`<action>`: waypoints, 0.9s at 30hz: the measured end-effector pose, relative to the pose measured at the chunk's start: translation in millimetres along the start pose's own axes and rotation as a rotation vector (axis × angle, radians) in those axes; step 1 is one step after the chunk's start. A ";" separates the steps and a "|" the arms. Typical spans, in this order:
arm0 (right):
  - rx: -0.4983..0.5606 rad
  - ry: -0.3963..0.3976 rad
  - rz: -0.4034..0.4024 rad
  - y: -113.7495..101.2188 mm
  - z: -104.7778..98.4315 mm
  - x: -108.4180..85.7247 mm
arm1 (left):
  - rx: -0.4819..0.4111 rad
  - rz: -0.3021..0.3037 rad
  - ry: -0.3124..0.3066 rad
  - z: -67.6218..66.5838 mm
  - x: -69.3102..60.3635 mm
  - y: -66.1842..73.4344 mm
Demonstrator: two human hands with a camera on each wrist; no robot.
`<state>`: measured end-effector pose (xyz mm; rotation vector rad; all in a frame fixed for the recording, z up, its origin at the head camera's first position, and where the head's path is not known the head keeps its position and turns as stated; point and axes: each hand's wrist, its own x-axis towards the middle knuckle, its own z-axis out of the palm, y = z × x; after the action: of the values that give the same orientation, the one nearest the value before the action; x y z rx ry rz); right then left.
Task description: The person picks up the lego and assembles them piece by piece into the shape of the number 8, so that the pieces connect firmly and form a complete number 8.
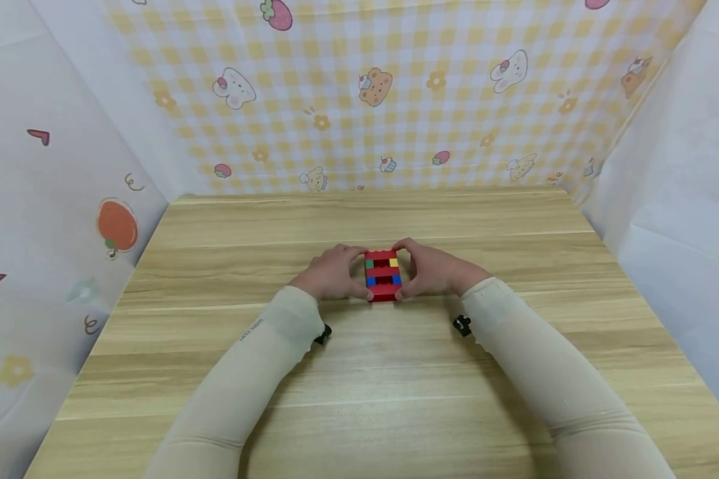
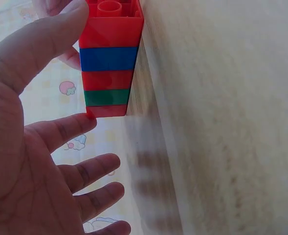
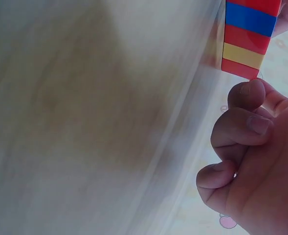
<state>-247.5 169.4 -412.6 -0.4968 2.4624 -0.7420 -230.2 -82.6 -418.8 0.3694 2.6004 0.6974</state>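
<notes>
A ladder-like stack of toy building bricks (image 1: 383, 271) lies on its side on the wooden table. Three red bricks are joined by small blue, green and yellow ones, with gaps between. My left hand (image 1: 331, 273) pinches its left side between thumb and index finger, as the left wrist view also shows, where the red end brick (image 2: 110, 32) reveals its hollow underside. The other left fingers stay spread and off the bricks. From the right, my right hand (image 1: 437, 269) holds the stack with thumb and index finger; its remaining fingers (image 3: 239, 129) curl loosely.
The wooden table (image 1: 359, 399) runs back to a yellow checked cloth (image 1: 347, 100) with cartoon prints. White sheets (image 1: 683, 199) hang at the left and right sides. A small black piece (image 1: 463, 325) sits at each wrist, by the sleeve cuffs.
</notes>
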 end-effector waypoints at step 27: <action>0.032 0.034 -0.005 6.6 -3.1 7.4 | -0.022 -0.027 0.011 -8.4 3.6 1.5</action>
<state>-256.4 172.2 -417.0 -0.4823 2.4775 -0.7961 -237.0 -83.5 -412.6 0.3241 2.6011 0.7196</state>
